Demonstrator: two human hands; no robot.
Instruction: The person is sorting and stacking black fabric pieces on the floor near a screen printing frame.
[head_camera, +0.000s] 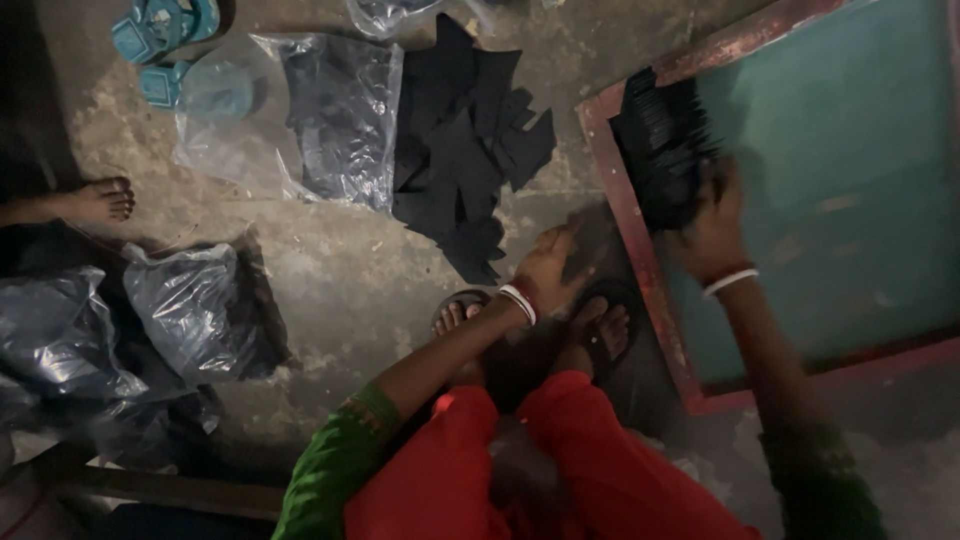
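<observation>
The right hand (712, 228) has its fingers clenched around a thick stack of black cut pieces (662, 150), held over the near-left corner of a teal board with a red frame (640, 250) that lies on the floor. The stack is blurred, but its long axis seems to run from the hand up and away toward the board's far-left edge, with the free ends pointing away from the person. The left hand (548, 265) hovers low over the concrete floor (340, 270) just beside the frame; blur hides whether its fingers are closed or holding anything. A loose heap of black pieces (465, 160) lies on the floor beyond it, next to a clear plastic bag (300, 110) holding more, so judging by that, one bundle is gathered and much remains unsorted. More filled bags (190, 310) sit toward the floor's left side.
</observation>
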